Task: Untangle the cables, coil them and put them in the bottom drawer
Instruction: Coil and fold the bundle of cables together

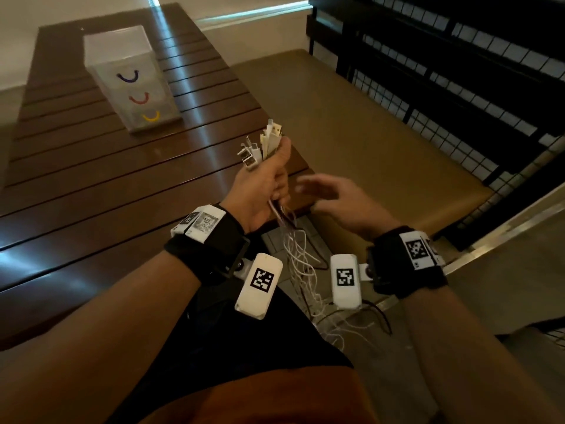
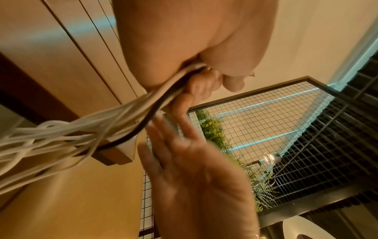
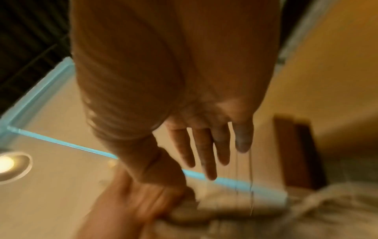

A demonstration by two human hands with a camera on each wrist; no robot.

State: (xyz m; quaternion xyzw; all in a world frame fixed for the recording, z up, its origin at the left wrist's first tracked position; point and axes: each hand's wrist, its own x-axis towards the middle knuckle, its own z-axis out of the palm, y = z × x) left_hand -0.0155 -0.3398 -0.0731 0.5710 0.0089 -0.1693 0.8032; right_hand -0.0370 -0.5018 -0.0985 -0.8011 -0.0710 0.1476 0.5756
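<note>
Cables (image 1: 301, 270) gripped by left hand (image 1: 263, 191), right hand (image 1: 339, 203) open beside table (image 1: 91, 179) edge

Two hands show at the frame's centre: the left hand (image 1: 265, 186) and the right hand (image 1: 342, 203). One drawer unit (image 1: 131, 78) stands upper left, bearing three coloured handles. The cables (image 1: 301, 264) are one bundle, too tangled to count.

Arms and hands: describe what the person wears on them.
Bare forearms, no sleeves or gloves. Each wrist has a black strap carrying white boxes printed with black-and-white square code markers. The right wrist's strap and box look alike.
</note>
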